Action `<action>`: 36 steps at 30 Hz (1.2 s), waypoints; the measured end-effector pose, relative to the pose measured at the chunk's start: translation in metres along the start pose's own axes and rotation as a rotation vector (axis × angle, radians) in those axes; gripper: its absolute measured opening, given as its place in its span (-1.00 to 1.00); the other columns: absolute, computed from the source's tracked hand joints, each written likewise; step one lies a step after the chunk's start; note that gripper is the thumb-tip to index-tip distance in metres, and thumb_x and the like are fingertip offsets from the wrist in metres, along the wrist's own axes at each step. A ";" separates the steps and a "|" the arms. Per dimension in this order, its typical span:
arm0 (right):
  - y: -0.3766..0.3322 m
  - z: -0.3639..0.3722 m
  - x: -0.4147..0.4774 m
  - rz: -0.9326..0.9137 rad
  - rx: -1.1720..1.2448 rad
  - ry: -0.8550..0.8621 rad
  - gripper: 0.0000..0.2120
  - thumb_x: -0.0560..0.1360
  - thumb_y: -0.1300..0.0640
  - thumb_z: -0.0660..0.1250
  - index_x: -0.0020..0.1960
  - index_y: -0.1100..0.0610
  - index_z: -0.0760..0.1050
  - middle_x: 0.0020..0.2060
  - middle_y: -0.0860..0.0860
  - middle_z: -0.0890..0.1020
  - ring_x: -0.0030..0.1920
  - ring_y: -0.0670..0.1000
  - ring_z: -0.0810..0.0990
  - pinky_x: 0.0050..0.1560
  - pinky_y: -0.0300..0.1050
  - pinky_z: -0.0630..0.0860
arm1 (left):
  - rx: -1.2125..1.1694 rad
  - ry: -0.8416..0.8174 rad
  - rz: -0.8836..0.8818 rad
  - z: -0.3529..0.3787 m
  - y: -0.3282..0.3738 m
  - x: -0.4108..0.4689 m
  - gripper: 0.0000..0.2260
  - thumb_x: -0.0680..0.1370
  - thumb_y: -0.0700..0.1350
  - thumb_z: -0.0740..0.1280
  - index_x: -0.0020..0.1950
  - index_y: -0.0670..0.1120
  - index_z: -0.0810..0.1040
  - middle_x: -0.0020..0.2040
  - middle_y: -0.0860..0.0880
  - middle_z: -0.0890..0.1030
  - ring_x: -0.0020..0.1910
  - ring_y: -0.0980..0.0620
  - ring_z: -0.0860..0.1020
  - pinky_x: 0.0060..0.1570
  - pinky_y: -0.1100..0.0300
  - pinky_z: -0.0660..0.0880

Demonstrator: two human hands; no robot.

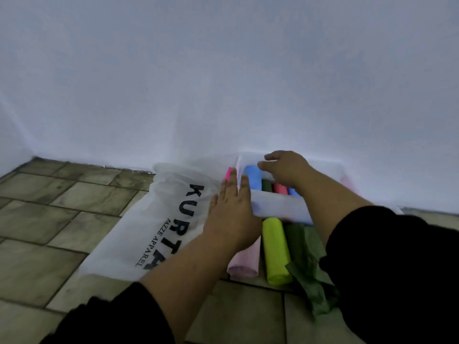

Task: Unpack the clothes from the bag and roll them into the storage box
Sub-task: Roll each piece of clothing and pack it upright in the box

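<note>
Head view, blurred. Floor point(62, 207): worn beige stone tiles with dark grout. A white draped backdrop point(223, 83) meets it at the far edge and fills the upper view.

The white storage box point(280, 207) sits on the floor against the backdrop. Inside I see rolled clothes side by side: a blue roll point(253, 178), a dark green roll point(267, 184), a red-pink roll point(279, 188) and a second blue roll point(293, 191).

On the floor against the box's near wall lie a pale pink roll point(244, 264), a lime roll point(275, 252) and a loose dark green garment point(308, 256).

The white bag point(149, 219), lettered in black, lies flat to the left of the box, touching it.

My left hand point(231, 214) has straight fingers laid on the box's left corner. My right hand point(285, 170) has bent fingers over the far rim; I cannot tell if it grips.
</note>
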State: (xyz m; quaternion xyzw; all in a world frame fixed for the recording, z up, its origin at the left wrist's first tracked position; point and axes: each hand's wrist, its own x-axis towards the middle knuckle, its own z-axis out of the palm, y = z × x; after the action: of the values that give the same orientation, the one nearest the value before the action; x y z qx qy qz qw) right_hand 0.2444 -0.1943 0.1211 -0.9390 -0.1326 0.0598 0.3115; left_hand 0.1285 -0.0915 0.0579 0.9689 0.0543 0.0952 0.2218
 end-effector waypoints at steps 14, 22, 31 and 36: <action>0.060 0.057 -0.177 0.252 0.481 -0.035 -0.95 0.37 0.14 0.40 -0.20 0.01 0.60 -0.17 0.07 0.68 -0.14 0.09 0.64 -0.09 -0.04 0.55 | 0.039 -0.071 -0.132 0.061 -0.002 -0.068 -0.53 0.56 -0.02 0.23 0.45 0.02 0.21 0.42 -0.13 0.29 0.32 -0.09 0.35 0.31 0.05 0.32; 0.061 0.091 -0.226 0.354 0.514 -0.186 -0.88 0.47 0.23 0.29 -0.06 0.12 0.59 -0.21 0.03 0.62 -0.34 -0.06 0.55 -0.41 -0.24 0.49 | -0.195 -0.251 -0.225 0.064 0.005 -0.144 -0.43 0.47 0.03 0.33 0.43 0.06 0.21 0.35 -0.14 0.32 0.23 -0.09 0.43 0.14 0.13 0.39; 0.058 0.087 -0.244 0.184 0.359 -0.004 -0.58 0.34 0.11 0.47 0.16 0.10 0.47 0.04 0.01 0.61 -0.07 -0.04 0.53 -0.18 -0.21 0.41 | -1.447 -0.366 -0.813 0.027 0.019 -0.157 -0.57 0.47 -0.22 0.31 0.32 -0.26 0.35 0.14 -0.27 0.55 0.06 -0.26 0.55 0.05 -0.11 0.54; 0.059 0.089 -0.255 -0.054 0.281 0.051 -0.64 0.31 -0.11 0.46 0.03 -0.05 0.48 -0.19 -0.17 0.58 -0.21 -0.25 0.52 -0.27 -0.39 0.40 | -1.675 -0.287 -0.901 0.026 0.022 -0.149 -0.72 0.53 -0.10 0.33 0.16 -0.23 0.46 0.00 -0.26 0.60 -0.02 -0.21 0.56 -0.09 -0.05 0.49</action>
State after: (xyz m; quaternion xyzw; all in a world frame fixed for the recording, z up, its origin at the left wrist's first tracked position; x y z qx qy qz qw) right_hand -0.0049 -0.2626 0.0220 -0.8835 -0.1399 0.0454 0.4448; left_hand -0.0106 -0.1439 0.0210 0.3868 0.3082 -0.1104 0.8621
